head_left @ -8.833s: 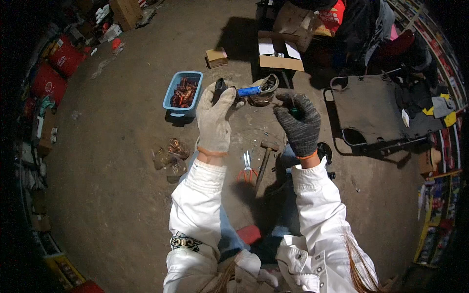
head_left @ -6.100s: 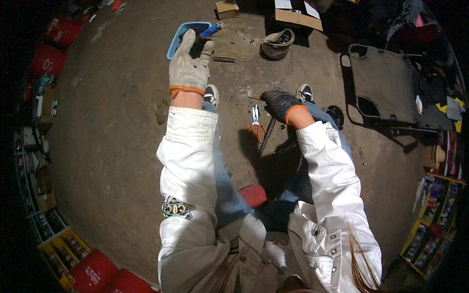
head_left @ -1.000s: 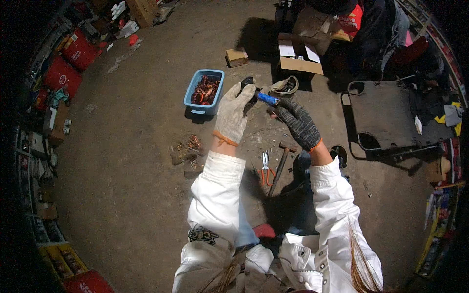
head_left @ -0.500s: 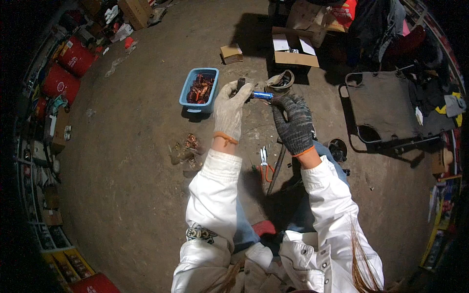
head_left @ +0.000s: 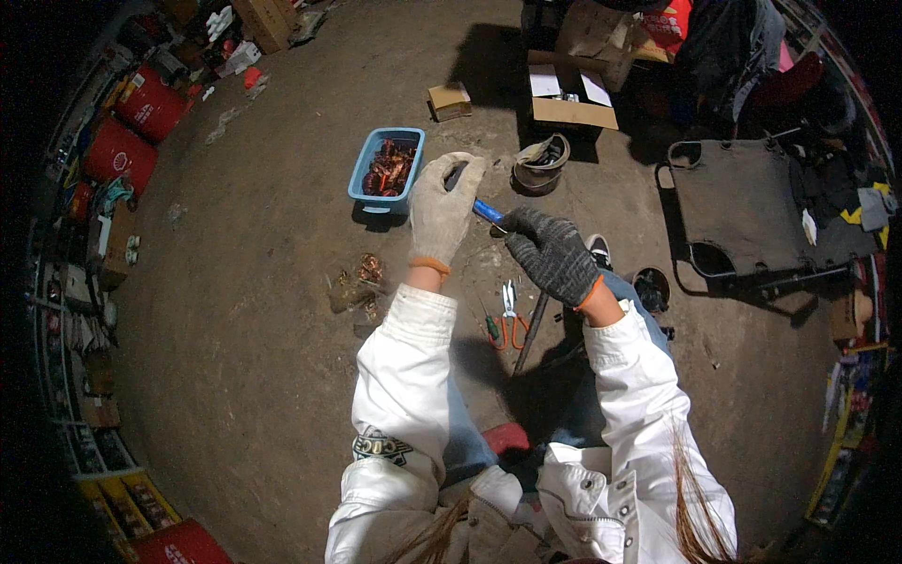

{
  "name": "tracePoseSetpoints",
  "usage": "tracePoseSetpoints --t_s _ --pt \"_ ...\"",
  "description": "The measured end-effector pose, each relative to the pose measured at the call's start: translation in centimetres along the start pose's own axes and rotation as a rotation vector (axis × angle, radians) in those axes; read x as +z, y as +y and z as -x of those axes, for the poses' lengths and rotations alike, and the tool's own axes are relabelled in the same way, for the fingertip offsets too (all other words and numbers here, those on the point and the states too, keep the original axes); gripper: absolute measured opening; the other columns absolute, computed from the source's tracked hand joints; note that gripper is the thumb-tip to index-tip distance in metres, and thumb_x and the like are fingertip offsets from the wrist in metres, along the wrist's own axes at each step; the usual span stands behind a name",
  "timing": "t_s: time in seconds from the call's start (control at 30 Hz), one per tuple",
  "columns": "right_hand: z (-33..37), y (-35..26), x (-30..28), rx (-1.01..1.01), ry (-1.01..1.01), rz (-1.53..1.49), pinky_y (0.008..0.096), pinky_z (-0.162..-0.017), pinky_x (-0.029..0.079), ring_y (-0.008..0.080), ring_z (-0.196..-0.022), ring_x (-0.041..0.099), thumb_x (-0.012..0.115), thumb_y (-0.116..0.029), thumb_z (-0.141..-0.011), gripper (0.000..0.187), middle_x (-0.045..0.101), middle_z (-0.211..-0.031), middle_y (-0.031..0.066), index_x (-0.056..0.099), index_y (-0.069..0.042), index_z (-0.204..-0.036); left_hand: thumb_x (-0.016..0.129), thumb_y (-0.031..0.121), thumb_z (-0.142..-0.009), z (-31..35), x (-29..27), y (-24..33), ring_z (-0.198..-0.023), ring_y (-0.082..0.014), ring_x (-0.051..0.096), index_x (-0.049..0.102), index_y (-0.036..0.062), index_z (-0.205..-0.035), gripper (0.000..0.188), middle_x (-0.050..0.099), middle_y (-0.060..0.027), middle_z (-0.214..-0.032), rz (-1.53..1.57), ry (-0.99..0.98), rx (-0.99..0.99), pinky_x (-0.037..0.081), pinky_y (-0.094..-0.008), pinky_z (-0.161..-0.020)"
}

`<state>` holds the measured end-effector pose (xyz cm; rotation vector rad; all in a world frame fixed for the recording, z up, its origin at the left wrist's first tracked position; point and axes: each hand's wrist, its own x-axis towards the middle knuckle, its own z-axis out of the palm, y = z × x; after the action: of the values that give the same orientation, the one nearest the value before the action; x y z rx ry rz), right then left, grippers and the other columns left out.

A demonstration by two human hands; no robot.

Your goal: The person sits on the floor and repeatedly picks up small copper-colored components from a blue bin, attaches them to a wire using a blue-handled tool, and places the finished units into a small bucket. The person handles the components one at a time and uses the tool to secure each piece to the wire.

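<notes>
My left hand (head_left: 440, 209), in a pale work glove with an orange cuff, is closed round a small dark piece (head_left: 454, 177) that shows between thumb and fingers. My right hand (head_left: 554, 252), in a dark grey knit glove, pinches the near end of a short blue rod-like piece (head_left: 487, 211). The blue piece slants between both hands, and its far end goes in under the left glove. Whether it joins the dark piece is hidden. Left of my left hand stands a light blue plastic basin (head_left: 419, 155) of copper-coloured coils (head_left: 391, 169).
Orange-handled scissors (head_left: 509, 315), a green-handled tool (head_left: 491, 327) and a dark rod (head_left: 533, 334) lie before me. Copper scraps (head_left: 369, 269) are at left. A round container (head_left: 538, 177), an open carton (head_left: 573, 113) and a small box (head_left: 450, 101) stand ahead; a folding chair (head_left: 733, 197) is right.
My right hand has turned and moved left and down. The blue piece has tilted from nearly level to slanting down to the right. My left hand has shifted slightly left.
</notes>
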<state>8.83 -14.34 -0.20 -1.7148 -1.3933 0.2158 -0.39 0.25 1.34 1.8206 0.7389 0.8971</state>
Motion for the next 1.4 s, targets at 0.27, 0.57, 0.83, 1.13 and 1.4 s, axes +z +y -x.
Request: tracePoseSetpoints --t_s 0.27,0.57,0.83,1.13,1.4 --pt "0.3 1.2 -1.0 0.093 0.004 -0.271 0.0345 -0.072 0.049 0.0264 -0.075 0.062 0.052 -0.014 -0.086 0.022 0.066 -0.085 0.0149 0.066 0.000 -0.095 0.065 0.029 -0.085 0.4 0.0 -0.2 -0.084 -0.0160 0.062 0.068 0.0013 -0.098 0.031 0.067 -0.0088 -0.095 0.083 -0.189 -0.010 0.047 -0.0286 -0.075" --pt "0.9 5.0 -1.4 0.123 -0.018 -0.016 0.0361 -0.070 0.047 0.0278 -0.078 0.060 0.053 -0.015 -0.085 0.021 0.064 -0.093 0.0135 0.064 -0.004 -0.099 0.057 0.029 -0.092 -0.1 0.0 -0.8 -0.071 -0.0058 0.054 0.067 0.0009 -0.101 0.031 0.062 0.0003 -0.084 0.401 -0.239 0.029 0.042 -0.0190 -0.060" --pt "0.9 2.4 -0.2 -0.028 -0.128 0.430 0.0397 -0.086 0.045 0.0281 -0.101 0.057 0.053 -0.020 -0.087 0.025 0.059 -0.114 0.0087 0.062 -0.012 -0.109 0.052 0.026 -0.093 -3.5 1.5 -3.7 -0.062 -0.0105 0.056 0.062 0.0049 -0.079 0.027 0.064 -0.0022 -0.077 0.396 0.039 -0.034 0.047 -0.0289 -0.061" --pt "0.4 0.5 -0.6 0.220 0.085 -0.042 0.0337 -0.074 0.049 0.0262 -0.079 0.064 0.052 -0.014 -0.086 0.021 0.066 -0.086 0.0149 0.065 -0.001 -0.094 0.055 0.036 -0.088 -3.7 2.4 -5.0 -0.067 -0.0203 0.053 0.059 -0.0003 -0.080 0.037 0.057 -0.0136 -0.070 0.037 0.037 -0.113 0.042 -0.0369 -0.066" --pt "0.2 0.1 0.2 0.377 -0.281 -0.695 0.0294 -0.082 0.049 0.0169 -0.099 0.060 0.051 -0.017 -0.093 0.032 0.063 -0.111 0.0099 0.056 -0.002 -0.121 0.050 0.028 -0.095 -3.9 1.0 -2.7 -0.070 -0.0080 0.050 0.058 0.0020 -0.089 0.028 0.055 -0.0008 -0.077 0.295 0.160 0.037 0.041 -0.0247 -0.064"
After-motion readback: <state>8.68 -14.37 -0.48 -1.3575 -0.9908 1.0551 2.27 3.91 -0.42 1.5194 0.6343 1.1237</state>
